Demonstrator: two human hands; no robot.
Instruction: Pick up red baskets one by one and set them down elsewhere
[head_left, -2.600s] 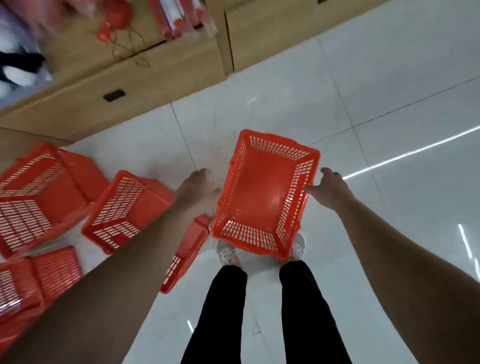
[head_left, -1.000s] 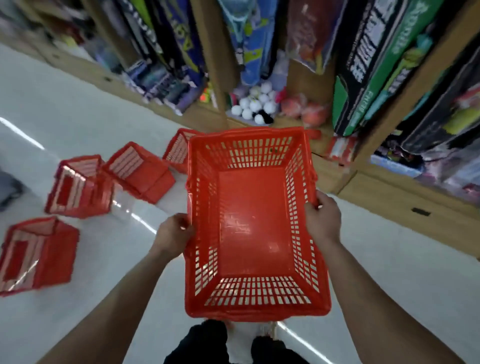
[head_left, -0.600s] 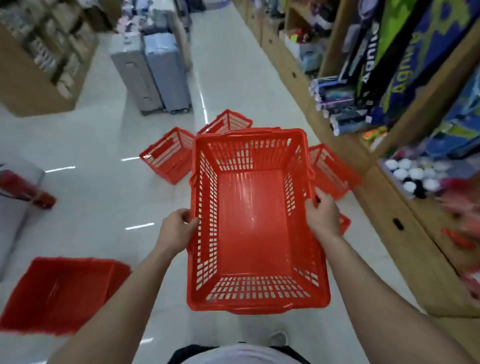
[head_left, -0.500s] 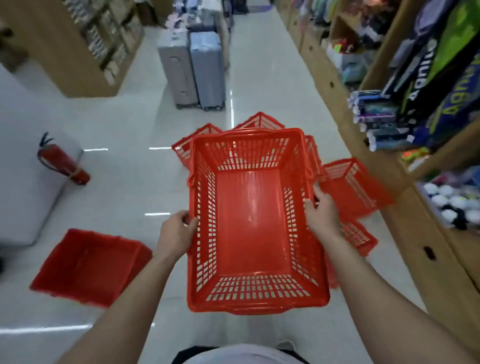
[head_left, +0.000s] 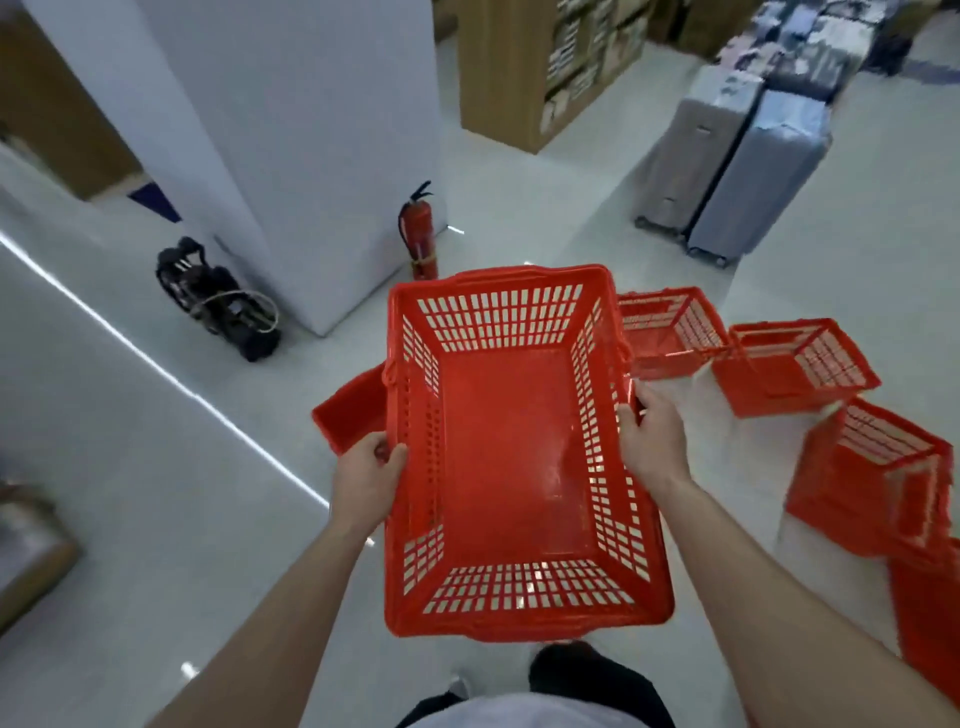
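I carry an empty red plastic shopping basket (head_left: 511, 447) level in front of me, above the floor. My left hand (head_left: 366, 480) grips its left rim, fingers curled over the edge. My right hand (head_left: 652, 441) grips the right rim the same way. The basket's slotted walls and bare bottom face up toward me. Below it my dark trouser legs show.
Several more red baskets lie on the white floor: one (head_left: 348, 410) partly hidden behind the held basket, others to the right (head_left: 667, 330), (head_left: 795, 366), (head_left: 883, 478). A fire extinguisher (head_left: 418, 228) stands by a white pillar (head_left: 291, 130). A black folded trolley (head_left: 218, 299) lies left. Two suitcases (head_left: 732, 166) stand far right.
I picked the basket up off the floor with both hands and have kept turning left with it; the shelves have swung out of view and the pillar and extinguisher have come ahead.
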